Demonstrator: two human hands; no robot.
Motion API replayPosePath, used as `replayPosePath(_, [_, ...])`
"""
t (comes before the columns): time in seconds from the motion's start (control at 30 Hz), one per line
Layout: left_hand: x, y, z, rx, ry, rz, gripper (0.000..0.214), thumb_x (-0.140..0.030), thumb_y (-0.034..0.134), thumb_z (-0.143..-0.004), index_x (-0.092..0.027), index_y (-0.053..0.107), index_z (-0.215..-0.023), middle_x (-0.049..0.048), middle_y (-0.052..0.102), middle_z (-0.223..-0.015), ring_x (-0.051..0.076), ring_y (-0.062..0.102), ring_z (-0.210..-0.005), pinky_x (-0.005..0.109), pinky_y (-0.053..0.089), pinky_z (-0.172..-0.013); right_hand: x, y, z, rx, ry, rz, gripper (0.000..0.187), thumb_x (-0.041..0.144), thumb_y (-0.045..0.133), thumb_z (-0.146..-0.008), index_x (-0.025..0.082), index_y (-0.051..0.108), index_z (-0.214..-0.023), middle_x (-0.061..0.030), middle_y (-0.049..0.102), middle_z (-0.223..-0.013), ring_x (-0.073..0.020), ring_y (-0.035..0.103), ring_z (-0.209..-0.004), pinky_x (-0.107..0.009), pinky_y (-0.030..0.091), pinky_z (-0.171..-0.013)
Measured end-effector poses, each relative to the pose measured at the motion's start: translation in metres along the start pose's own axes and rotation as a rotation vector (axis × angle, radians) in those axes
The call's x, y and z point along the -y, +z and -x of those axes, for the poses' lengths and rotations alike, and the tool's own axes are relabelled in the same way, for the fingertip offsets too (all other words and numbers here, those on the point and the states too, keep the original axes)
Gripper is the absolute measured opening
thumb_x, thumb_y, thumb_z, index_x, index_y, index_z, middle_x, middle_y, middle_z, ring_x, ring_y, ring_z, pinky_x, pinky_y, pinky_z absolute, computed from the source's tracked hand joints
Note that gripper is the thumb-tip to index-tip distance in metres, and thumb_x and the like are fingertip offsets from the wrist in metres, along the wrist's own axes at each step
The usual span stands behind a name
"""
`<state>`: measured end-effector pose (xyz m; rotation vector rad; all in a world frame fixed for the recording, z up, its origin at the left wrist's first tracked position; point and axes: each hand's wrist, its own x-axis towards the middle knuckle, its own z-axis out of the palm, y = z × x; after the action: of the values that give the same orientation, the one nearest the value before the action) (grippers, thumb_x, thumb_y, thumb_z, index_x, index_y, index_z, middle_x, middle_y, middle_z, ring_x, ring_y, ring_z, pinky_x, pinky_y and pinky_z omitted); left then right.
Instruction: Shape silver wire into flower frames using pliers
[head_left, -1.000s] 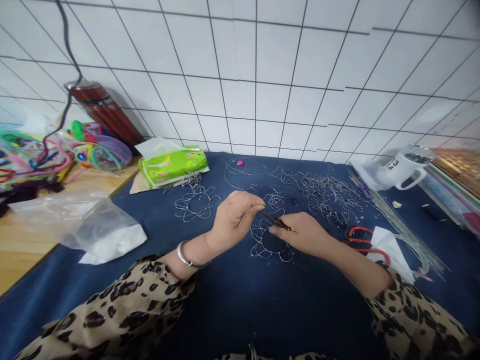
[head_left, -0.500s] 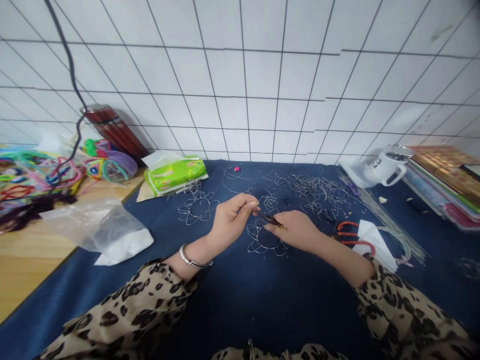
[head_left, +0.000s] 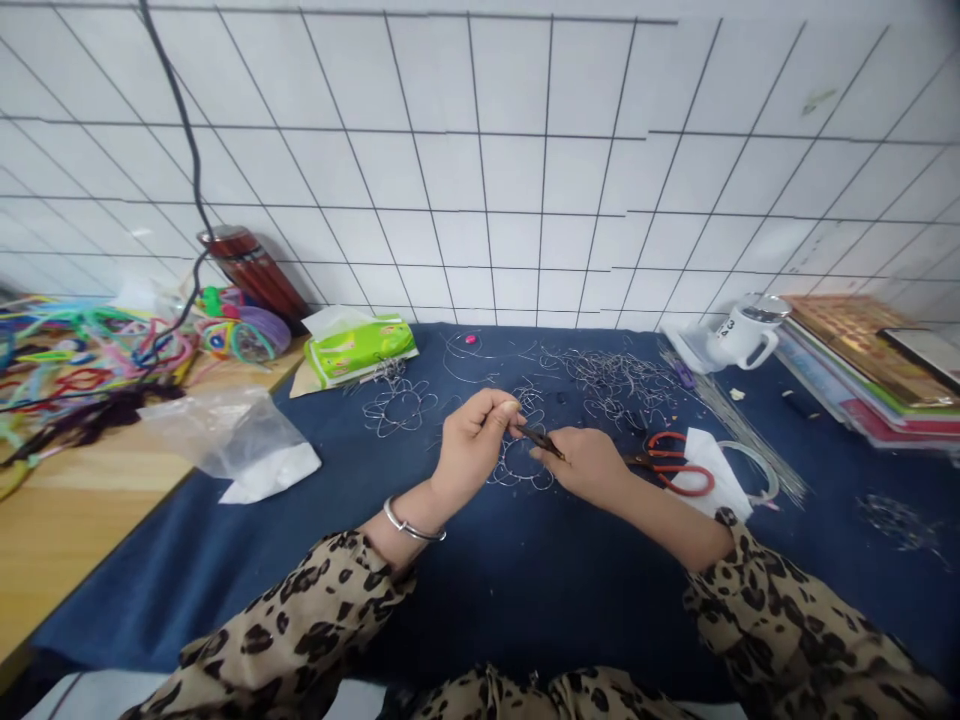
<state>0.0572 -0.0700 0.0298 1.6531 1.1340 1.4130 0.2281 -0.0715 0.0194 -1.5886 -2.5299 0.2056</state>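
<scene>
My left hand is closed in a pinch, thumb against fingers; what lies between the fingertips is too small to make out. Wrapped in my right hand is a pair of dark pliers, whose jaws point left and reach the left fingertips. Below and behind the pliers a flower-shaped wire ring lies on the blue cloth, partly hidden by my hands. Another wire flower lies to the left of my left hand. A small tangle of wire sits just beyond the fingertips.
Loose wire scraps spread behind my right hand. Red-handled scissors, a bundle of straight wires and a white mug stand or lie right. A green tissue pack, a clear plastic bag and a red flask are left.
The camera view has shifted slightly. Both hands stay together at the plier tips, with hardly any change in grip.
</scene>
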Motion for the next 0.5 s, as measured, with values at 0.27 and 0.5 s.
replayPosePath(0.27, [0.005,0.029,0.032,-0.111,-0.123,0.099,0.017,-0.030,0.050,-0.087,-0.015,0.059,-0.084,0.0007,0.062,-0.072,0.011,0.056,-0.061,0.025,0.047,-0.065,-0.007,0.006,0.033,0.123,0.030,-0.121,0.043,0.053,0.039,-0.088,0.018,0.060,-0.075,-0.0017,0.065,-0.073,-0.0119,0.057,-0.065,-0.022,0.028,-0.055])
replayPosePath(0.5, [0.020,0.027,0.036,-0.012,-0.167,0.046,0.019,-0.031,0.052,-0.085,-0.015,0.060,-0.083,0.0015,0.064,-0.071,0.013,0.058,-0.064,0.027,0.048,-0.069,-0.007,0.021,0.042,0.138,0.070,-0.134,0.045,0.055,0.037,-0.088,0.018,0.060,-0.077,-0.0027,0.066,-0.076,-0.0144,0.061,-0.071,-0.023,0.030,-0.056])
